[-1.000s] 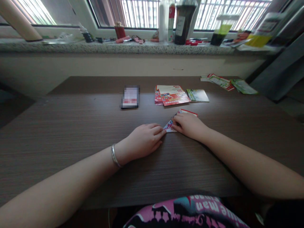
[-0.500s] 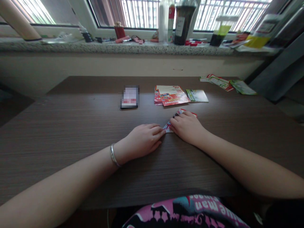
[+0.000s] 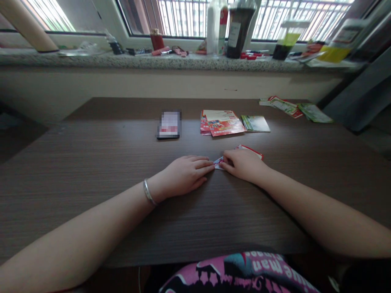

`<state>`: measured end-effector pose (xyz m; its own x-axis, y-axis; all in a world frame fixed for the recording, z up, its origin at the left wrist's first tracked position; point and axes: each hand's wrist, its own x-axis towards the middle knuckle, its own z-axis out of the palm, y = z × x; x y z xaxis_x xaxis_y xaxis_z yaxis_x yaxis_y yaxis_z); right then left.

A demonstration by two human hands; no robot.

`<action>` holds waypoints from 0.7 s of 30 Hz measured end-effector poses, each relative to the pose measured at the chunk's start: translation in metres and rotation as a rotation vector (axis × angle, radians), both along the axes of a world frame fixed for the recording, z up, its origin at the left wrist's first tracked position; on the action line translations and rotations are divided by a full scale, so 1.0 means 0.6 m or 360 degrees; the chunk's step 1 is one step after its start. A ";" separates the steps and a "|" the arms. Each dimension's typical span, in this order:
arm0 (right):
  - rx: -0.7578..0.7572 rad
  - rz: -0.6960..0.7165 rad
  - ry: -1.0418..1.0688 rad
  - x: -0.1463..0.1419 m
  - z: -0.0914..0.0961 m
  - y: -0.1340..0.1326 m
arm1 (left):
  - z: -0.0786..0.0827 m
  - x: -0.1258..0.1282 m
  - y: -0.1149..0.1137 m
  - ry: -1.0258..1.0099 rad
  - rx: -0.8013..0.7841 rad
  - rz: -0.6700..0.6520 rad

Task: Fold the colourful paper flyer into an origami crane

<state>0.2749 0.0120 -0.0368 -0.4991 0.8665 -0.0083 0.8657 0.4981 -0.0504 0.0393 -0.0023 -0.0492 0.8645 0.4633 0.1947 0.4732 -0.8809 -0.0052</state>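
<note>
A folded piece of printed paper [image 3: 218, 164], white and purple with a red far edge, lies on the table in front of me. My right hand [image 3: 244, 165] covers most of it, with thumb and forefinger bent together in a pinch on the paper near its left corner. Stretched out flat on the tabletop, my left hand [image 3: 187, 175] touches that left corner with its fingertips. A silver bangle circles the left wrist. How the paper is folded beneath the right palm is hidden.
Beyond my hands lie a phone-like device [image 3: 169, 125] with a blurred screen, a pile of red leaflets [image 3: 226, 123] and green-white cards [image 3: 256, 123]. More leaflets [image 3: 285, 106] rest at the far right of the brown table [image 3: 91, 162]. Bottles and small items line the stone windowsill [image 3: 183, 62].
My right hand has slid slightly right and its fingers have curled into a pinch, covering more of the paper. My left hand stays at the corner, nearly unmoved.
</note>
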 end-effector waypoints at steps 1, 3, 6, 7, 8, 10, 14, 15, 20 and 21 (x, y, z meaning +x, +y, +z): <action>-0.0010 0.0000 0.0015 0.000 0.000 0.001 | 0.000 0.001 -0.002 -0.0016 0.0004 0.0003; -0.0023 0.0001 0.0036 0.001 -0.001 0.002 | 0.001 0.003 -0.004 -0.0038 0.0022 0.0012; -0.0021 0.0005 0.0024 0.000 -0.002 0.004 | 0.005 0.006 -0.008 -0.0040 0.0051 0.0034; -0.0017 0.0004 0.0008 -0.001 -0.003 0.004 | 0.006 0.007 -0.008 -0.0034 0.0055 0.0039; -0.0009 -0.0002 -0.0011 -0.002 -0.003 0.005 | 0.007 0.008 -0.009 -0.0026 0.0058 0.0045; 0.0008 -0.0016 -0.0046 -0.004 -0.004 0.006 | 0.010 0.010 -0.011 -0.0004 0.0056 0.0063; 0.0036 0.0005 -0.0096 -0.007 -0.004 0.006 | 0.013 0.013 -0.014 0.0002 0.0047 0.0111; 0.0036 0.0015 -0.0107 -0.007 -0.003 0.006 | 0.014 0.014 -0.015 -0.0002 0.0045 0.0123; 0.0034 0.0016 -0.0135 -0.007 -0.001 0.005 | 0.015 0.015 -0.015 -0.0021 0.0024 0.0137; 0.0035 0.0014 -0.0134 -0.008 -0.001 0.004 | 0.015 0.015 -0.015 -0.0025 0.0017 0.0127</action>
<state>0.2704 0.0144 -0.0371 -0.5048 0.8626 -0.0315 0.8621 0.5057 0.0333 0.0483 -0.0111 -0.0404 0.8218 0.5285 0.2131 0.5421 -0.8403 -0.0067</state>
